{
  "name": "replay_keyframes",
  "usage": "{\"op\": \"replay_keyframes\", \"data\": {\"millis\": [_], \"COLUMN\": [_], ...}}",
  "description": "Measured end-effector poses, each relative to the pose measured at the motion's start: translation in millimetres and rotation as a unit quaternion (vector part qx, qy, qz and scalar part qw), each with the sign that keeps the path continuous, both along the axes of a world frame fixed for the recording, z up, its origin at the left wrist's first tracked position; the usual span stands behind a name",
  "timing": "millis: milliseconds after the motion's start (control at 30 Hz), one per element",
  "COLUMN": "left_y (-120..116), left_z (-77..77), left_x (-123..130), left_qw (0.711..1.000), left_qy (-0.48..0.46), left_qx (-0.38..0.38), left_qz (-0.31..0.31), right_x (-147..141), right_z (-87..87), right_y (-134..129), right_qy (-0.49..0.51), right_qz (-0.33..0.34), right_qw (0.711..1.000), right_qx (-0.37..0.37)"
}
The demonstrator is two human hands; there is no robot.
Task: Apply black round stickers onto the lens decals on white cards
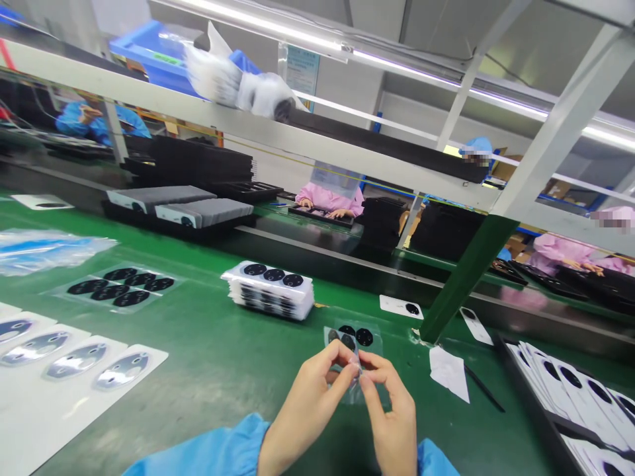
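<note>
Between left hand and right hand: both pinched clear, crinkled film | right of grip: black tray held white cards

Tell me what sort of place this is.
Probably a factory assembly line, judging by the long green workbench, the stacked black trays and a co-worker in pink workwear across the line.

the green tabletop looks smooth with a soft sheen. the held film is clear, shiny plastic. 4 metallic-looking plates are mirror-glossy, their white sheet smooth. the black discs look matt, the sleeves creased cloth, the torn scrap dull paper, and the blue crate smooth plastic.
</note>
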State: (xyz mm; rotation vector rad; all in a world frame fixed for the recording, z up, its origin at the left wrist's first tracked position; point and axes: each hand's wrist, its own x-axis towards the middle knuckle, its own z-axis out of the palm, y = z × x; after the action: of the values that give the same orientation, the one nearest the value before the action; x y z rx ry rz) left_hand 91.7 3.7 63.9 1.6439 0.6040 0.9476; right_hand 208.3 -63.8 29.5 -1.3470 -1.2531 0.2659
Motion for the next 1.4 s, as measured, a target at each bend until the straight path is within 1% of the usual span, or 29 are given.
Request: {"op": "replay_keyframes", "data": {"millis": [100, 167, 267, 367, 433, 467, 500, 533, 600, 633, 667, 700, 733, 767, 833, 867, 900, 933, 1000, 1033, 1067, 1133, 1167, 1200, 1233, 1300, 1333, 1367, 1400], "left_y": [6, 12, 20, 26, 29, 30, 31, 32, 36, 37, 39, 40, 42, 43, 44, 45, 45, 46, 48, 49, 49, 49, 48, 46, 43, 36, 31, 26, 21], "left_z": [13.9, 25.6, 41.4, 54.9, 63.4, 67.0, 69.7, 71.2, 70.1, 67.7, 64.4, 60.6, 56.5, 52.3, 44.7, 41.3, 38.4, 35.9, 32.9, 32.4, 32.5, 34.0, 35.0, 35.8, 36.2, 35.5, 34.4, 32.8, 30.9], "left_x": [-8, -15, -23, -25, -24, -23, -22, -21, -20, -20, -19, -19, -19, -18, -15, -13, -12, -10, -7, -6, -6, -8, -9, -11, -13, -17, -18, -18, -18], "left_qw": [0.991, 0.973, 0.928, 0.868, 0.827, 0.814, 0.813, 0.834, 0.907, 0.939, 0.960, 0.973, 0.979, 0.983, 0.989, 0.989, 0.989, 0.988, 0.986, 0.985, 0.984, 0.980, 0.976, 0.972, 0.969, 0.964, 0.962, 0.960, 0.956], "left_qy": [0.091, 0.165, 0.229, 0.269, 0.308, 0.319, 0.318, 0.292, 0.191, 0.136, 0.089, 0.057, 0.037, 0.022, -0.023, -0.046, -0.067, -0.085, -0.117, -0.132, -0.149, -0.187, -0.208, -0.227, -0.241, -0.252, -0.252, -0.253, -0.258], "left_qx": [0.094, 0.162, 0.293, 0.418, 0.470, 0.485, 0.487, 0.467, 0.374, 0.316, 0.264, 0.223, 0.194, 0.169, 0.102, 0.070, 0.040, 0.015, -0.024, -0.038, -0.049, -0.060, -0.060, -0.058, -0.060, -0.081, -0.098, -0.114, -0.125], "left_qz": [-0.001, -0.002, -0.003, 0.010, 0.010, 0.010, 0.012, 0.015, 0.018, 0.012, -0.002, -0.022, -0.045, -0.068, -0.108, -0.119, -0.125, -0.126, -0.116, -0.102, -0.085, -0.044, -0.022, -0.004, 0.011, 0.028, 0.034, 0.044, 0.056], "right_x": [11, 17, 24, 31, 35, 36, 36, 35, 30, 28, 26, 24, 24, 25, 29, 31, 34, 37, 39, 40, 39, 36, 33, 29, 24, 11, 3, -4, -12], "right_z": [10.3, 19.1, 32.3, 43.8, 50.2, 53.0, 55.3, 57.4, 60.9, 62.6, 64.4, 66.1, 67.7, 68.9, 69.2, 67.9, 65.4, 61.9, 51.8, 45.0, 37.0, 16.9, 5.1, -7.5, -20.1, -42.5, -50.9, -57.0, -60.5], "right_y": [-1, -2, -1, 4, 7, 8, 8, 7, 2, -2, -5, -7, -8, -7, 0, 5, 10, 15, 21, 22, 21, 17, 14, 11, 8, 4, 4, 4, 6], "right_qy": [0.026, 0.031, -0.002, -0.037, -0.051, -0.051, -0.045, -0.033, -0.005, 0.004, 0.006, 0.001, -0.006, -0.013, -0.005, 0.016, 0.047, 0.082, 0.140, 0.164, 0.193, 0.280, 0.336, 0.391, 0.435, 0.477, 0.487, 0.496, 0.501], "right_qz": [0.004, 0.000, -0.005, -0.027, -0.037, -0.034, -0.027, -0.020, 0.000, 0.025, 0.062, 0.099, 0.125, 0.135, 0.099, 0.082, 0.092, 0.124, 0.198, 0.218, 0.218, 0.189, 0.181, 0.195, 0.236, 0.316, 0.331, 0.328, 0.314], "right_qw": [0.999, 0.999, 0.999, 0.998, 0.997, 0.997, 0.998, 0.998, 0.998, 0.997, 0.995, 0.993, 0.991, 0.990, 0.995, 0.996, 0.995, 0.988, 0.964, 0.953, 0.947, 0.934, 0.918, 0.892, 0.859, 0.802, 0.790, 0.788, 0.793], "right_qx": [-0.021, -0.036, -0.049, -0.041, -0.036, -0.039, -0.045, -0.053, -0.069, -0.075, -0.075, -0.067, -0.050, -0.026, 0.017, 0.019, -0.001, -0.035, -0.110, -0.130, -0.135, -0.114, -0.107, -0.113, -0.134, -0.171, -0.171, -0.161, -0.144]}}
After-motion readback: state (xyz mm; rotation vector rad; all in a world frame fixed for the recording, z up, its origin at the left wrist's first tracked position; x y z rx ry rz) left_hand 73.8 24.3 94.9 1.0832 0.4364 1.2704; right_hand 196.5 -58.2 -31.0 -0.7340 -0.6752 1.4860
